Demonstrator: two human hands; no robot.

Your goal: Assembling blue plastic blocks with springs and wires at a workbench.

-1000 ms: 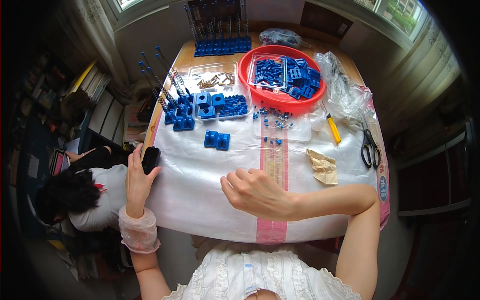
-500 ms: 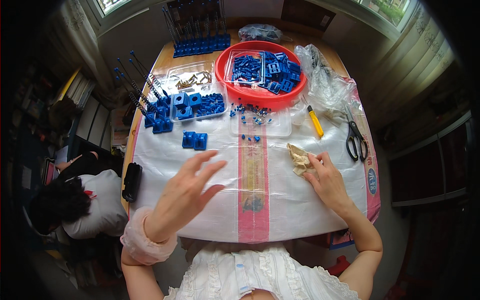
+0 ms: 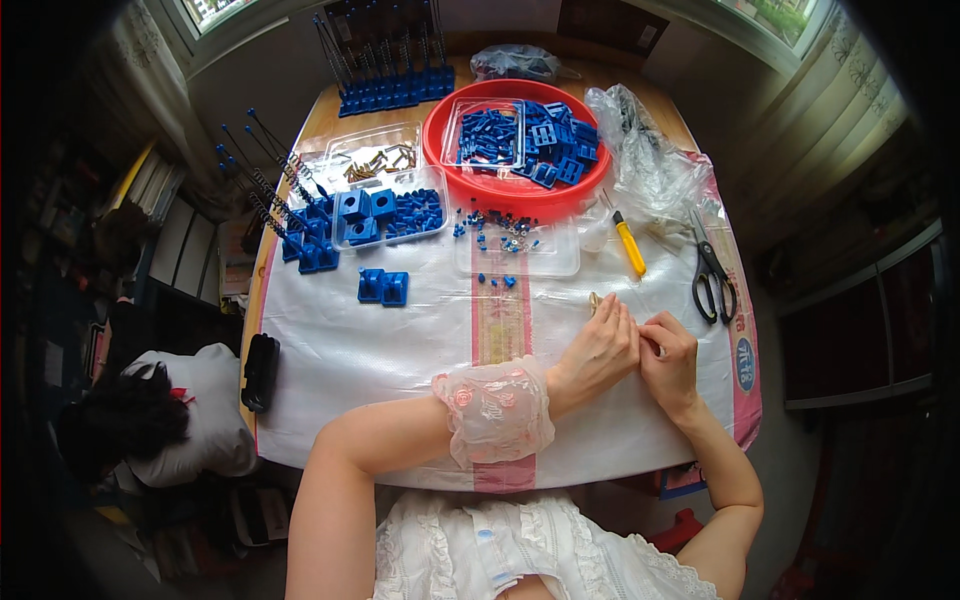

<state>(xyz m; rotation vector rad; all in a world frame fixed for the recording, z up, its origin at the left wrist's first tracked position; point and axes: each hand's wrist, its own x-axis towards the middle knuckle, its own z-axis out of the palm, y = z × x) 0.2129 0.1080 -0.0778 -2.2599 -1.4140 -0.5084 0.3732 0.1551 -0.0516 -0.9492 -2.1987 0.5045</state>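
My left hand (image 3: 597, 345) has its fingers bent over a crumpled beige cloth (image 3: 596, 300), most of which it hides. Against its fingertips, my right hand (image 3: 669, 358) is closed in a pinch, with a bit of the cloth showing at its fingers. A yellow-handled screwdriver (image 3: 630, 248) lies beyond the hands, and black-handled scissors (image 3: 710, 282) lie to their right. Two blue plastic blocks (image 3: 383, 287) stand side by side on the left of the sheet. Small blue and metal parts (image 3: 505, 235) are scattered on a clear plastic lid (image 3: 562, 258).
A red basin (image 3: 437, 160) at the back holds many blue parts. Clear trays hold brass screws (image 3: 378, 163) and blue pieces (image 3: 415, 210). Blue bases with springs and rods (image 3: 395, 92) stand at the far left. Plastic bags (image 3: 650, 150) lie right. Another person (image 3: 190, 410) sits at left.
My left hand has swung right across the sheet and come together with my right hand over the cloth. The cloth has gone from lying spread beside the right hand to mostly covered.
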